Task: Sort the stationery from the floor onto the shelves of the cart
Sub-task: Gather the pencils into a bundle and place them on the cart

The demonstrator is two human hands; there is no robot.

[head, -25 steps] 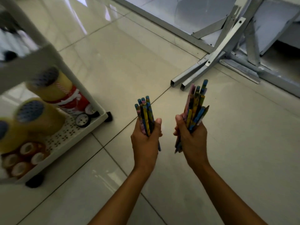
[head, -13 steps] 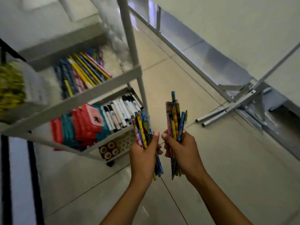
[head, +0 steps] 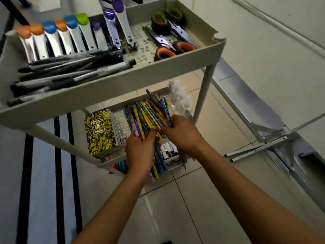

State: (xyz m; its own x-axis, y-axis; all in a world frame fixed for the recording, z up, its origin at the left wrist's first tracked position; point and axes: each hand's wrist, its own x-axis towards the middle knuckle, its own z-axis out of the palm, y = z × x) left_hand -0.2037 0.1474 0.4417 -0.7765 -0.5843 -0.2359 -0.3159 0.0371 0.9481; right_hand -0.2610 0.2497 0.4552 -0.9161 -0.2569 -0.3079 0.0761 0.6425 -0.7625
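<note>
The white cart [head: 112, 88] fills the upper left of the head view. My left hand [head: 140, 152] grips a bundle of colourful pencils [head: 149, 118] over the second shelf. My right hand [head: 182, 132] grips more pencils right beside it, so the two bundles meet and fan out toward the shelf. Some pencil ends hang down below both hands. Several more pencils seem to lie on that shelf, though I cannot tell them apart from the held ones.
The top shelf holds black pens [head: 66, 73], staplers with coloured caps [head: 58, 37] and scissors [head: 168, 43]. A yellow speckled notebook [head: 100, 131] lies left of the pencils. White markers [head: 168, 150] sit on a lower shelf. A metal frame [head: 260, 148] lies on the floor at right.
My view rose from the floor to the cart's top. Both hands moved forward from beside the cart to over the second shelf, and the two pencil bundles came together.
</note>
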